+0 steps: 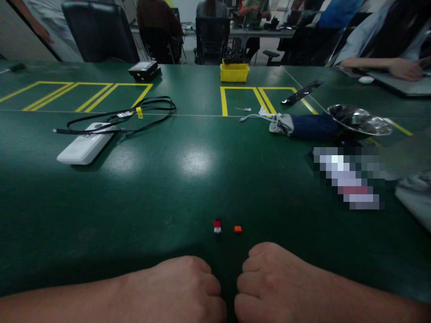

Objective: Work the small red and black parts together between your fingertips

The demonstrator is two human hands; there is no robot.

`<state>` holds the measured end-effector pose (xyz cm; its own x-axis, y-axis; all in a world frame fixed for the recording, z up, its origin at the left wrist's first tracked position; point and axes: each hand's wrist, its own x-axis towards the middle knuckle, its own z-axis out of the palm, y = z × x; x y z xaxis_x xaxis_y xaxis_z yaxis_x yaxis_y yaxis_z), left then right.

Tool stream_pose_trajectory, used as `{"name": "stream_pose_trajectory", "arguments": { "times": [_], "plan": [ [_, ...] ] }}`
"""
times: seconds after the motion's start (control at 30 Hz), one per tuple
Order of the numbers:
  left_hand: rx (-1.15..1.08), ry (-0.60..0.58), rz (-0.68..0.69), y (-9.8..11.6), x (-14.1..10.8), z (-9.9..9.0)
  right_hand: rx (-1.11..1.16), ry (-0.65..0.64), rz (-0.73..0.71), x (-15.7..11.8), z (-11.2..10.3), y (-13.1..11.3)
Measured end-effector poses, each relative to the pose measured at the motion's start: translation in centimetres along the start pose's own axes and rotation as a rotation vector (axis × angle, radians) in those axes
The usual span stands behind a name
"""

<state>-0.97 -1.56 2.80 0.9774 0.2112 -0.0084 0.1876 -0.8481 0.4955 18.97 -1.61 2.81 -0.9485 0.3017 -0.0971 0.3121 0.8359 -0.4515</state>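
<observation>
A small red and white block piece (pixel 217 226) with dark tips at its far end lies on the green table (pixel 161 188). Just right of it, and apart from it, is a tiny orange brick (pixel 237 229). My left hand (pixel 193 289) rests as a fist at the near edge of view, below and left of the red and white piece. Facing it across a narrow gap, my right hand (pixel 269 282) is also curled into a fist, nearest to the orange brick. Nothing shows in either fist, but the inner sides of the fingers are hidden.
On the left lie a white power bank (pixel 85 146) and a looped black cable (pixel 155 101). A dark blue pouch (pixel 313 125), a shiny round dish (pixel 358 120) and a pixelated object (pixel 346 179) are on the right. A yellow box (pixel 235 72) stands farther back. People sit beyond.
</observation>
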Motion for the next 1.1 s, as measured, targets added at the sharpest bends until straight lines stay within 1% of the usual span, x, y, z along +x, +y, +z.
{"name": "stream_pose_trajectory", "arguments": {
  "times": [0.13, 0.27, 0.33, 0.53, 0.67, 0.9, 1.1],
  "plan": [
    [-0.001, -0.021, -0.001, -0.09, -0.06, -0.15, -0.015, 0.010, 0.005, -0.08, 0.15, -0.02],
    [-0.026, 0.031, 0.000, -0.24, -0.21, -0.24, -0.014, 0.042, 0.008, -0.17, 0.52, 0.01],
    [-0.036, 0.037, 0.004, -0.29, -0.22, -0.31, -0.009, 0.049, 0.007, -0.14, 0.55, 0.02],
    [-0.021, -0.005, 0.012, -0.29, -0.20, -0.30, -0.005, 0.040, 0.005, -0.09, 0.11, 0.02],
    [-0.038, 0.038, -0.013, -0.23, -0.22, -0.14, 0.003, 0.048, 0.008, -0.17, 0.23, 0.05],
    [-0.033, 0.029, -0.001, -0.23, -0.18, -0.12, 0.004, 0.034, 0.009, -0.09, 0.07, 0.00],
    [-0.077, 0.078, 0.004, -0.30, -0.23, -0.23, 0.011, 0.046, 0.014, -0.07, 0.08, 0.00]
  ]
}}
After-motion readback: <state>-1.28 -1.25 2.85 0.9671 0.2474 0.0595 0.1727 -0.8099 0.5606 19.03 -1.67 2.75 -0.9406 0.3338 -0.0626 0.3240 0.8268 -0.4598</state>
